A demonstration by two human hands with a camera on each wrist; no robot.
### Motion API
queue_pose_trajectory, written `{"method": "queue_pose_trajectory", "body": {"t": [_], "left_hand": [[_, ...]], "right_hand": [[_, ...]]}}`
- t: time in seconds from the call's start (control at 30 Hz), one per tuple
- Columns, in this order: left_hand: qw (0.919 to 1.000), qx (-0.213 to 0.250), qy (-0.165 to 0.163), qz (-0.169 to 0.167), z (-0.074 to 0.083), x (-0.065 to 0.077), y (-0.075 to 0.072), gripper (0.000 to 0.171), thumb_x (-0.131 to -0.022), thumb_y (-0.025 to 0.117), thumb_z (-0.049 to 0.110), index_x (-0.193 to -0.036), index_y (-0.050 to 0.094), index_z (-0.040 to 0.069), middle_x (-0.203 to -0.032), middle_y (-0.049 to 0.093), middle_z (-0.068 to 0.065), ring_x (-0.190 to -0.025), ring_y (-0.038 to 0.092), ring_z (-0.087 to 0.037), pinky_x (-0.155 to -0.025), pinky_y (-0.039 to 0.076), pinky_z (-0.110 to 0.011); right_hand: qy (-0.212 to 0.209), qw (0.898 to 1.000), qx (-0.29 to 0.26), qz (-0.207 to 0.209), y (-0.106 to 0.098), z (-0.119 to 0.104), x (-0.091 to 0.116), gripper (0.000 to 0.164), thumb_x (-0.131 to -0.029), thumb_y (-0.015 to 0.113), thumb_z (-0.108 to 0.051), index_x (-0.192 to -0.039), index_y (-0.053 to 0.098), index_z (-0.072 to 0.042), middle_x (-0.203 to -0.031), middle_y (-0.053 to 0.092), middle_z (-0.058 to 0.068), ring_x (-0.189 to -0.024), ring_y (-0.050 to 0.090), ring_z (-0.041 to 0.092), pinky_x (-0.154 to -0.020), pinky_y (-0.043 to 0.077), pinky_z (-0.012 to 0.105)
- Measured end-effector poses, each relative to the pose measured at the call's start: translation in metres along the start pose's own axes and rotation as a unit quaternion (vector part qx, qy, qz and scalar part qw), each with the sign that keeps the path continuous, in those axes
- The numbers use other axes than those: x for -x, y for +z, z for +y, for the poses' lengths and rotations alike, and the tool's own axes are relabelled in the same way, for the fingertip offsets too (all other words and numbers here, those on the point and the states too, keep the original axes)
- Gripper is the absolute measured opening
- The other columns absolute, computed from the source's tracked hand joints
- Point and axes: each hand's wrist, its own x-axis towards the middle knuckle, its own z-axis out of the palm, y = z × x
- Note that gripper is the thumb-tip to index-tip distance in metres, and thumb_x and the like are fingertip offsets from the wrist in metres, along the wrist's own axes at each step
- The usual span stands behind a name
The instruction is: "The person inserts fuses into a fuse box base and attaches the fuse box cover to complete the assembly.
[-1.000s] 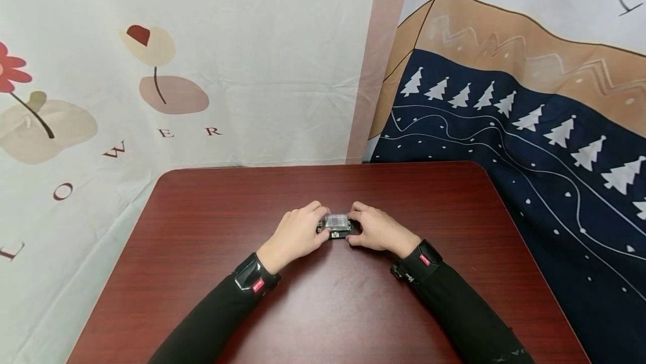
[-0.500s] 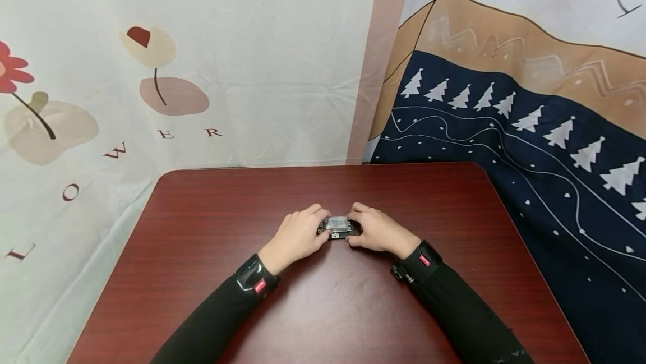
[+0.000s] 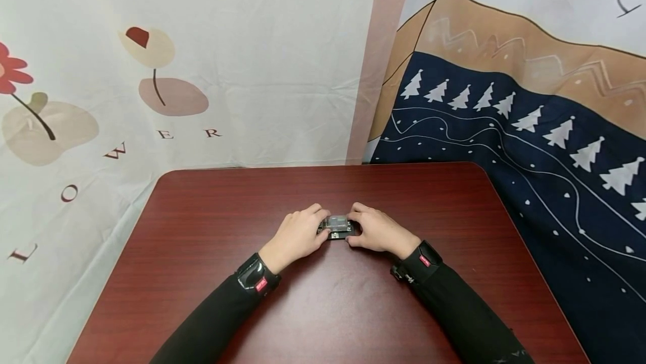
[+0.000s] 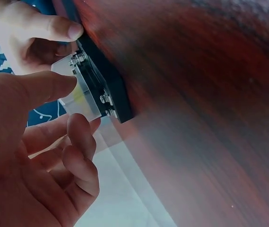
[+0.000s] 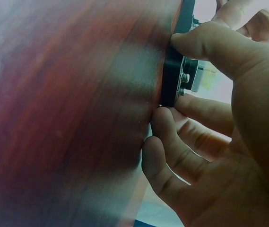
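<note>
A small fuse block, with a black base, metal screw terminals and a clear cover, sits on the brown table between both hands. My left hand pinches its clear cover with thumb and fingers at the left end. On the other side, my right hand holds the black base, its thumb along the near edge and fingertips behind. The lower edge of the base rests on or very close to the tabletop. Fingers hide both ends of the block.
The reddish-brown tabletop has rounded far corners. Behind its far edge hang a pale curtain with flower prints and a dark blue cloth with white trees. Black bands with devices circle both wrists.
Both hands keep their grip in nearly the same place. The clear cover seems to shift and tilt very slightly between the frames; the base stays put.
</note>
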Motion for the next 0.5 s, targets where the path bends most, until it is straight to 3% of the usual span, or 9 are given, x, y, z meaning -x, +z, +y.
{"method": "queue_pose_trajectory", "body": {"t": [0.5], "left_hand": [[1.0,-0.002,0.001,0.001,-0.0022,0.0008,0.0025,0.042,-0.102,0.078,0.035,-0.139,0.073,0.015,-0.128,0.075,0.0,-0.092,0.08,-0.025,-0.076,0.065,-0.047]], "right_hand": [[0.005,1.0,0.007,-0.009,0.0006,0.0012,0.0009,0.048,-0.092,0.086,-0.034,-0.131,0.075,-0.01,-0.115,0.06,-0.003,-0.084,0.056,0.009,-0.074,0.047,0.028]]}}
